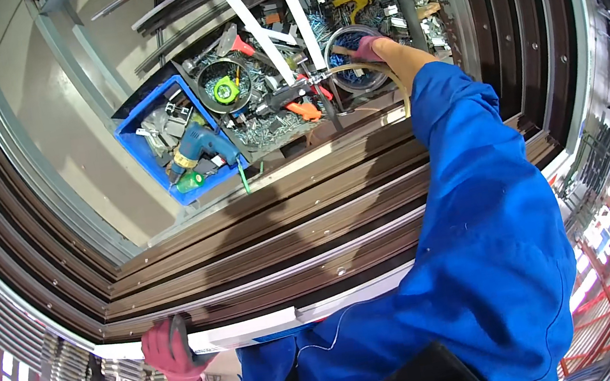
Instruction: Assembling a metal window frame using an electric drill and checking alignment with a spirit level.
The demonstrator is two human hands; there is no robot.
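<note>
Bowl (352, 83), upper centre, sits under the outstretched right hand (367, 49), whose grip I cannot tell; lower left, the left hand (172, 354) clasps the frame (329, 246).

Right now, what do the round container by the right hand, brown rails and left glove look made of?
Round container: shiny, metal or clear plastic; its bright rim leaves that open.
Brown rails: likely coated metal, satin, judging by crisp grooves and sheen.
Left glove: apparently fabric, judging by matte maroon creases; dark patches look rubbery.
</note>
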